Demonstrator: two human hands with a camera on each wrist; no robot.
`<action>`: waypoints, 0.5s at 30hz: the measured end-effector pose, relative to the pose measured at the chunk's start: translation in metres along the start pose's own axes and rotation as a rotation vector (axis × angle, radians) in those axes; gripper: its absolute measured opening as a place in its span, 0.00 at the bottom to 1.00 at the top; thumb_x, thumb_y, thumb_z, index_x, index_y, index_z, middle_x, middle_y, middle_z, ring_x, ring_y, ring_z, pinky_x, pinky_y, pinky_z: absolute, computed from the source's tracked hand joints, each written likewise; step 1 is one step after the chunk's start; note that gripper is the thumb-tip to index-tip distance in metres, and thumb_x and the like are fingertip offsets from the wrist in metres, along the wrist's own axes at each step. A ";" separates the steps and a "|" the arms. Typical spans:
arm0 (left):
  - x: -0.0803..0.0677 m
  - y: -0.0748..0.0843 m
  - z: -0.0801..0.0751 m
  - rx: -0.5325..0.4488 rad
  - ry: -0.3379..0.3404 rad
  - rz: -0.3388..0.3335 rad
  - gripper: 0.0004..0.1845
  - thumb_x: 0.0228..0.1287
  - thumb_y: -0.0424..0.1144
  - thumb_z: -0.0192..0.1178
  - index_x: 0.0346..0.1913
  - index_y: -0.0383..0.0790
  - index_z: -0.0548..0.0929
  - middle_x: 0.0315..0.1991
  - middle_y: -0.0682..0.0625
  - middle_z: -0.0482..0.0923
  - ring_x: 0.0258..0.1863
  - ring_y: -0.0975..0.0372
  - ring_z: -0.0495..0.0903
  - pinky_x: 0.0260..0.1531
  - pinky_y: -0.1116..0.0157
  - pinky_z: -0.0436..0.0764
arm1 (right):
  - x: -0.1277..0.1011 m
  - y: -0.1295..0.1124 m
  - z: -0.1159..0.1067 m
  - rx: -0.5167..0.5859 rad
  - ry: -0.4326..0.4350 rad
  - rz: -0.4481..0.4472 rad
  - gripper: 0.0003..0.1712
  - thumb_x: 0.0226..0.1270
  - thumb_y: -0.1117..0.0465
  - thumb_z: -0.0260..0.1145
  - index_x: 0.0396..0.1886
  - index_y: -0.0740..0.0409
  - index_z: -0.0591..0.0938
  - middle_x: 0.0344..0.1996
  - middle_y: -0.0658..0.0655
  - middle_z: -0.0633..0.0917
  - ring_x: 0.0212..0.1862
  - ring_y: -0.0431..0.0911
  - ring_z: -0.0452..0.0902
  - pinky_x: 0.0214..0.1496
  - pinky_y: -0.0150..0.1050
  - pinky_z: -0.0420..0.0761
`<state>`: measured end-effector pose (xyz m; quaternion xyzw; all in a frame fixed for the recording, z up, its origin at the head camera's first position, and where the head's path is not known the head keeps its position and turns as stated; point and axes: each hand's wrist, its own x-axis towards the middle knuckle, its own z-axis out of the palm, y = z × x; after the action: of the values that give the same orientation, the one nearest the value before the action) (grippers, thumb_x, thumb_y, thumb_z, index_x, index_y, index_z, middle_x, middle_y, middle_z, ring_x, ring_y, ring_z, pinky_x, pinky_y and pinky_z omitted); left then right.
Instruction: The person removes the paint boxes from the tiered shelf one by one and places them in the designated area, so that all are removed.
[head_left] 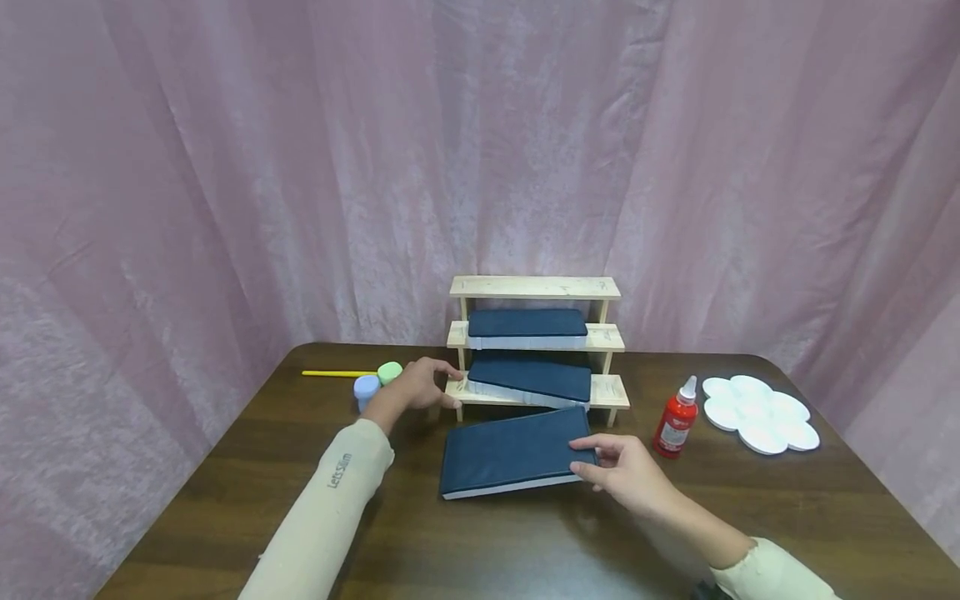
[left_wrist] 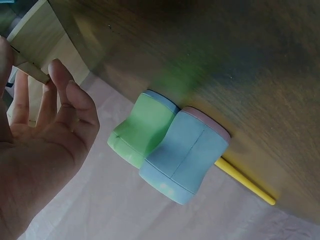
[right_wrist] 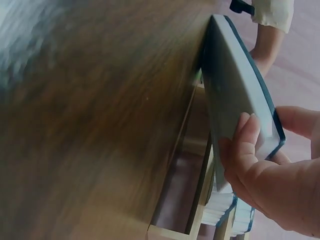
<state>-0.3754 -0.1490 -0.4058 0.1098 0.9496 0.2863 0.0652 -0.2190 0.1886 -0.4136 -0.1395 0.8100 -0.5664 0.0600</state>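
Note:
My right hand point(head_left: 626, 475) grips a dark blue notebook point(head_left: 510, 450) by its right end, thumb on one side and fingers on the other. In the right wrist view the notebook point(right_wrist: 240, 85) is tilted, its white page edges showing. It is in front of a stepped wooden shelf point(head_left: 535, 287). My left hand point(head_left: 416, 385) holds the left end of the shelf's lowest step, with fingertips around the board's corner in the left wrist view. One blue notebook point(head_left: 527, 322) lies on the middle step; another notebook point(head_left: 531, 377) sits askew on the lowest step.
Left of the shelf stand a green container point(head_left: 390, 372) and a blue container point(head_left: 366, 388), beside a yellow stick point(head_left: 337, 373). To the right are a red bottle point(head_left: 675, 423) with a white nozzle and a white flower-shaped palette point(head_left: 761, 414). A pink curtain point(head_left: 375, 167) hangs behind the table.

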 end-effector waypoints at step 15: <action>-0.002 -0.002 -0.002 0.007 -0.018 0.081 0.27 0.52 0.46 0.77 0.58 0.50 0.84 0.64 0.42 0.75 0.63 0.49 0.72 0.61 0.49 0.71 | 0.002 0.003 -0.005 -0.027 -0.043 -0.010 0.29 0.59 0.65 0.74 0.57 0.75 0.77 0.30 0.62 0.86 0.32 0.62 0.83 0.32 0.40 0.84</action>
<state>-0.3740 -0.1522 -0.4054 0.1508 0.9447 0.2846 0.0617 -0.2226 0.1937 -0.4140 -0.1565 0.8154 -0.5526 0.0726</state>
